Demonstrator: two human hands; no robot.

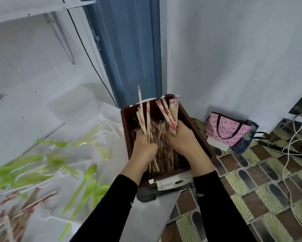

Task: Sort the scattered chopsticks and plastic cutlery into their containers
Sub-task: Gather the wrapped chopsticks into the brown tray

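Fingers curled | left hand (144, 151): grips chopsticks (147, 119) | right hand (183, 142): grips chopsticks | inside brown bin (125, 123)

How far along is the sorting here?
Done: many chopsticks lie in the brown box. In hand: the left hand and right hand each grip a bundle inside it. Left: green cutlery and loose chopsticks lie scattered on the table.

Black long sleeves are worn, the left sleeve (110, 208) and right sleeve (218, 201) ended at the wrists. The left hand (143, 149) and right hand (186, 142) are bare.
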